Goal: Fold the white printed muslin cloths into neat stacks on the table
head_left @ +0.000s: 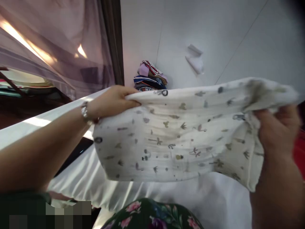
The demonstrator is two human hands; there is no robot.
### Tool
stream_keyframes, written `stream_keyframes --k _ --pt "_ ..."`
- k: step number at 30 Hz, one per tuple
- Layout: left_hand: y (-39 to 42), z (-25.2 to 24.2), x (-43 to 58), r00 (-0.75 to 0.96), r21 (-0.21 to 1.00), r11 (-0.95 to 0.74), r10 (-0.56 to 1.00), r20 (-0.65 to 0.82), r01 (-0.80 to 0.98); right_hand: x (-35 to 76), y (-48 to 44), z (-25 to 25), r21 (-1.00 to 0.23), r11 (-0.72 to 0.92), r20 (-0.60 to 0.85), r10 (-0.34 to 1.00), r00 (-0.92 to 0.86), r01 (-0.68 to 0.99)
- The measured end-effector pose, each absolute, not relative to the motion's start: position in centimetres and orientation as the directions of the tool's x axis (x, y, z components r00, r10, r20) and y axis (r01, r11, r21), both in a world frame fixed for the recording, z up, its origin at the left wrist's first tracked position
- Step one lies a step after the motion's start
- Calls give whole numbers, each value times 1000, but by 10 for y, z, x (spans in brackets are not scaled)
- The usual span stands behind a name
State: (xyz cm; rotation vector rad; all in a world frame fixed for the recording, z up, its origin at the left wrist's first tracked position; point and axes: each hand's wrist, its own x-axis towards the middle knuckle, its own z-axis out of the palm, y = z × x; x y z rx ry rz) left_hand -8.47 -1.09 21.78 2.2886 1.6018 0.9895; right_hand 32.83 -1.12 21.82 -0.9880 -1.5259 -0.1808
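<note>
- Most fingers of my left hand are hidden behind the patterned cloth.
- My right hand is blurred, as is the cloth's right end.
- The cloth hides the base of the far folded pile.
- A dark object, left, lies partly covered; I can't identify it.
- A red thing is cut off, right.

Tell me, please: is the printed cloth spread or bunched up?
Mostly spread: the printed cloth hangs stretched between the left hand and right hand, its right end gathered. Whether doubled, I cannot tell.
</note>
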Motion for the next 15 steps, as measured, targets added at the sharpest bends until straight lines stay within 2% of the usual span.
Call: stream_keyframes --k 2,3,4,5,8,10,13,15 --pt "30 222 -80 217 374 -348 912 349 860 332 26 200 -635 533 711 687 152 559" --pt "49 215 -78 229 306 -346 905 359 887 333 42 188 -715 418 598 780 181 560" --pt "66 204 -75 225 252 -333 899 377 909 334 55 174 -782 280 479 841 250 556" --pt "79 189 -73 218 243 -320 903 370 916 336 64 159 -826 184 411 843 347 533" --pt "88 138 -71 223 284 -316 923 314 905 340 63 113 -870 201 372 867 331 451" --pt "71 109 -71 240 350 -320 937 252 880 342 44 85 -885 175 264 952 156 432" --pt "27 77 -75 374 405 -404 915 153 820 340 5 48 -805 103 85 995 -59 584" --pt "-1 61 -79 488 403 -500 862 141 766 338 -16 28 -715 163 46 981 -188 679"
